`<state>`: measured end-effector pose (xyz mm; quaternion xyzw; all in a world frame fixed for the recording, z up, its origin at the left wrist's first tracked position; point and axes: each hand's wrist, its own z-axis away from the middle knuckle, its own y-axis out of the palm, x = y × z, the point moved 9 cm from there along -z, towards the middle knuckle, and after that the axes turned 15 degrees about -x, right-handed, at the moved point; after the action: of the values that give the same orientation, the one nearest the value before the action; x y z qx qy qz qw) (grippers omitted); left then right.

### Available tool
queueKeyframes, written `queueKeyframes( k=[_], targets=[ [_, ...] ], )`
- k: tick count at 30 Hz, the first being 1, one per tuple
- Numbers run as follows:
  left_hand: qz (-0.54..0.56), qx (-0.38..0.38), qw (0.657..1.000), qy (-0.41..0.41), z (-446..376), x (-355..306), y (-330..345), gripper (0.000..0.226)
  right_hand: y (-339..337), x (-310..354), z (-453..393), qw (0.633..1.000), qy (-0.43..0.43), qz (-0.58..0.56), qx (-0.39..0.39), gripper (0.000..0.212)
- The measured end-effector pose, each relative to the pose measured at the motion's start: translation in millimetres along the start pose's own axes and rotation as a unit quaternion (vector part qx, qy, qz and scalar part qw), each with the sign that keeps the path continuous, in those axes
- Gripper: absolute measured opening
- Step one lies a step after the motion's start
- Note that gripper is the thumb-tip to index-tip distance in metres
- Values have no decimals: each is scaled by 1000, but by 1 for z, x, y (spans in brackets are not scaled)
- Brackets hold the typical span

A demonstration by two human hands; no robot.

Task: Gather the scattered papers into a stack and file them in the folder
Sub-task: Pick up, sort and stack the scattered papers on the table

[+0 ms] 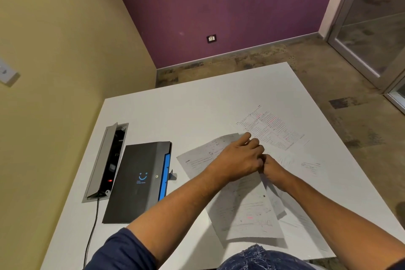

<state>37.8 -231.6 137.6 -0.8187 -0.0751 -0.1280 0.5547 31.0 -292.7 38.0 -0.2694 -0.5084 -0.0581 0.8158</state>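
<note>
On the white table (pixel 175 112) the two hands meet over the papers, a little toward three o'clock from the table's middle. The left hand (pixel 238 158) lies knuckles-up with its fingers curled and the forefinger stretched toward one o'clock, its tip touching the far edge of a sheet (pixel 201 158) that lies flat beneath it. The right hand (pixel 274 170) is tucked just behind the left, fingers curled – it seems to pinch the top of a few lifted sheets (pixel 247 210) that hang down toward six o'clock, though the left hand hides the grip itself, so what exactly the fingers close on cannot be told.

At one o'clock from the hands lies a printed page (pixel 271 129) with red marks in its text (too small to read), flat on the table and just beyond the left forefinger. At three o'clock, near the right wrist, more pale sheets (pixel 311 167) lie flat, hard to tell from the white tabletop.

The folder (pixel 138 182) – black, with a blue smile mark on its cover and a blue edge along its side – lies closed at nine o'clock from the hands, well apart from the papers. Just beyond it, farther toward nine o'clock, a grey socket box (pixel 105 160) set into the table stands with its lid raised, and a black cable (pixel 92 228) runs from it toward six o'clock.
</note>
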Motion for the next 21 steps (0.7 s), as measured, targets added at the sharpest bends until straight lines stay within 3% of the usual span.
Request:
queueKeyframes(
  k=[3, 6, 9, 14, 18, 21],
  targets=[
    [-12, -18, 1000, -9, 0, 2, -1, 9, 0, 2, 2, 997, -9, -70, 3, 31],
    [-18, -43, 999, -18, -1, 6, -4, 12, -4, -4, 2, 982, 24, -187, -22, 13],
    [-16, -53, 998, -30, -1, 12, -4, 17, -4, -3, 6, 963, 28, -269, -11, 10],
    [17, -42, 998, -35, 5, 15, 3, 16, 13, -13, 5, 982, 11, -170, 79, 44],
    [14, -79, 996, -46, 5, 12, -8, 27, 9, -9, -1, 1000, -19, -24, -1, 24],
    [1, -121, 978, -171, 23, 34, -11, 36, 1, -12, -9, 996, -15, -82, -34, 29]
  ],
)
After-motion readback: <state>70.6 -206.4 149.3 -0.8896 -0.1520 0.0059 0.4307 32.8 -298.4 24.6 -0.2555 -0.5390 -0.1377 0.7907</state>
